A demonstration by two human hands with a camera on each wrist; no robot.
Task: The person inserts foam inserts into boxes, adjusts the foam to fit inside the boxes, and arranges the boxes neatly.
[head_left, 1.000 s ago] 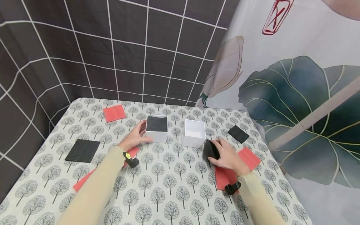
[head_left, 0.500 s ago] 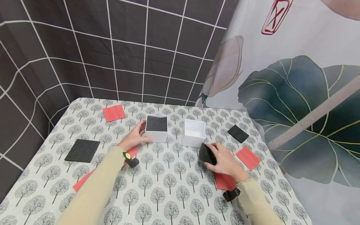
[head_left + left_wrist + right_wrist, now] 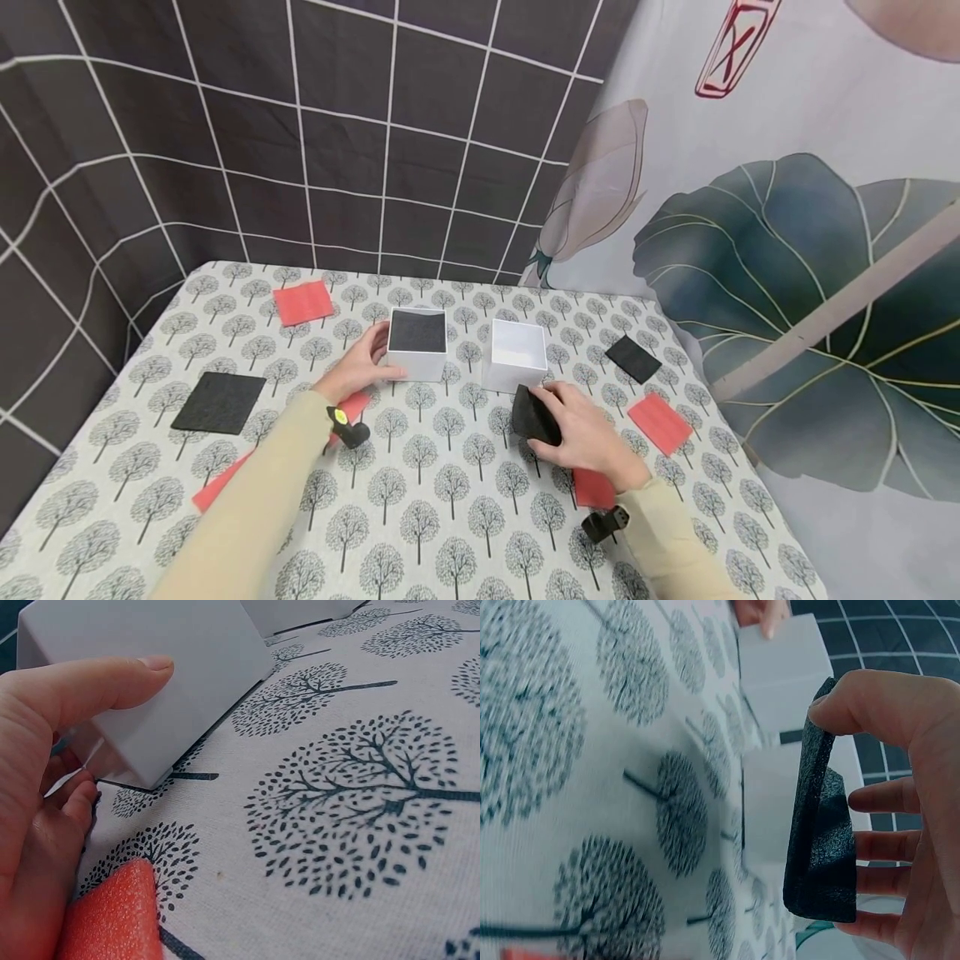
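Observation:
My left hand (image 3: 360, 367) grips the left side of a white box (image 3: 426, 367), its thumb across the front face in the left wrist view. A black foam sheet (image 3: 417, 331) lies inside that box. To its right stands a second white box (image 3: 508, 380), whose visible inside is white. My right hand (image 3: 585, 429) holds a bent black foam sheet (image 3: 531, 415) just in front of this second box. In the right wrist view the thumb presses one edge of the foam (image 3: 821, 832), and the fingers lie along its other side.
Flat black sheets lie at left (image 3: 219, 402) and right (image 3: 633, 358). Red foam pieces lie at the back left (image 3: 303, 302), under the left forearm (image 3: 219, 483), beside the left wrist (image 3: 112, 919), at right (image 3: 660, 422) and under the right wrist (image 3: 594, 490). A dark gridded curtain (image 3: 345, 150) hangs behind.
My right hand has moved left with the bent black foam sheet, from the second box's right side to in front of it. My left hand and both boxes have stayed in place.

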